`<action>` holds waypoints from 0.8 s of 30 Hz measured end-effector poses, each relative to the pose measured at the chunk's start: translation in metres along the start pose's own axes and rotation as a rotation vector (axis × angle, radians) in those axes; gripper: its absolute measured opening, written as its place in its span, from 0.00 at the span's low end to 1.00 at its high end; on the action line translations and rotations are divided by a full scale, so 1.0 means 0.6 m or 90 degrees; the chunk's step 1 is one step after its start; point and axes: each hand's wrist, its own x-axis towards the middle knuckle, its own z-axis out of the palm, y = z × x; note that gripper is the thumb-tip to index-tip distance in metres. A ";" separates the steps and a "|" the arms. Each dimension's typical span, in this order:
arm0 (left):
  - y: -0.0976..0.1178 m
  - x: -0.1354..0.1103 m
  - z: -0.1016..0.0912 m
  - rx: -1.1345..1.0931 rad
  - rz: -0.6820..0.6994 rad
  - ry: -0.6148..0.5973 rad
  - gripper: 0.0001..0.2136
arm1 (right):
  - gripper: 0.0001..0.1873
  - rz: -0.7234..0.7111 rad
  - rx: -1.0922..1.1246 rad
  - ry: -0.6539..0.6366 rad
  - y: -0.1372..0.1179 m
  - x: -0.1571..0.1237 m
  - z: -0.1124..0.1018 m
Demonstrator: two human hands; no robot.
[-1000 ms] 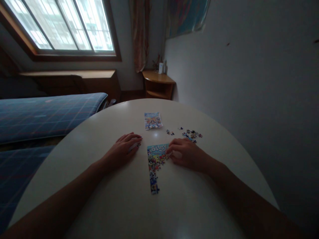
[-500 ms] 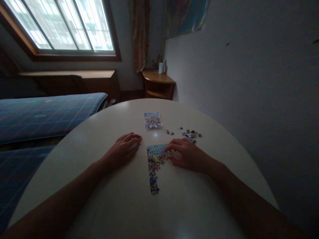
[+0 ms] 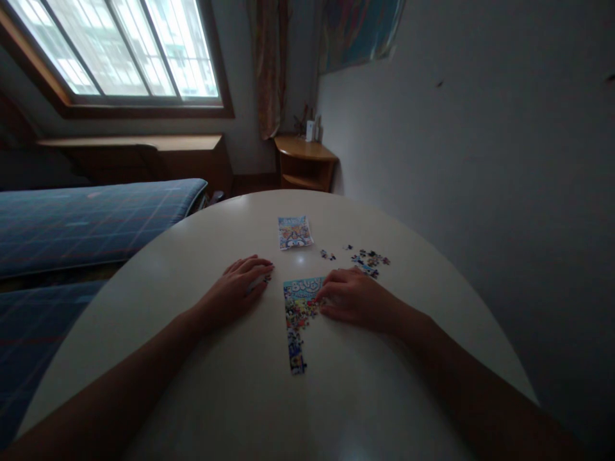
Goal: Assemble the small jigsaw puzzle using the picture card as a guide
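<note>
A partly assembled jigsaw puzzle [image 3: 298,301] with a blue lettered top lies on the table, its left strip reaching toward me. My right hand [image 3: 353,296] rests over its upper right part, thumb and fingertips drawn together at the ragged edge of the joined pieces. Whatever is between those fingertips is hidden. Left of the puzzle, my left hand [image 3: 240,282] lies palm down on the table with fingers stretched out. A few small loose pieces [image 3: 267,278] show beside its fingertips.
Loose puzzle pieces [image 3: 371,258] are scattered beyond my right hand, with a few more [image 3: 328,255] nearer the middle. A printed picture packet [image 3: 295,232] lies farther back on the round white table [image 3: 216,403]. A plaid mattress [image 3: 96,221] is to the left.
My right thumb and fingers have closed together over the puzzle's edge, where a gap showed between them before. My left hand has stayed in place.
</note>
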 end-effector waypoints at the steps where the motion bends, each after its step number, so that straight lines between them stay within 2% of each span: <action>1: 0.000 0.000 0.001 0.000 0.001 0.001 0.19 | 0.08 -0.008 0.003 0.012 0.001 -0.001 0.001; 5: -0.001 -0.001 0.003 0.000 -0.001 0.005 0.19 | 0.04 -0.033 -0.001 0.053 0.006 -0.001 0.004; 9: -0.002 -0.001 0.003 0.001 -0.001 0.006 0.19 | 0.04 -0.038 -0.010 0.021 0.008 -0.001 0.003; 14: 0.000 0.000 0.001 -0.003 0.000 0.008 0.19 | 0.05 -0.047 -0.010 0.072 0.003 -0.001 0.003; 18: 0.001 0.000 0.001 -0.002 -0.004 0.007 0.19 | 0.04 -0.036 0.006 0.021 0.000 0.000 0.000; 21: -0.001 -0.001 0.002 0.002 -0.008 0.005 0.19 | 0.05 0.047 0.011 0.069 0.019 -0.003 -0.011; 24: -0.002 -0.001 0.001 0.004 -0.004 -0.007 0.19 | 0.12 0.245 -0.058 0.190 0.065 -0.019 -0.026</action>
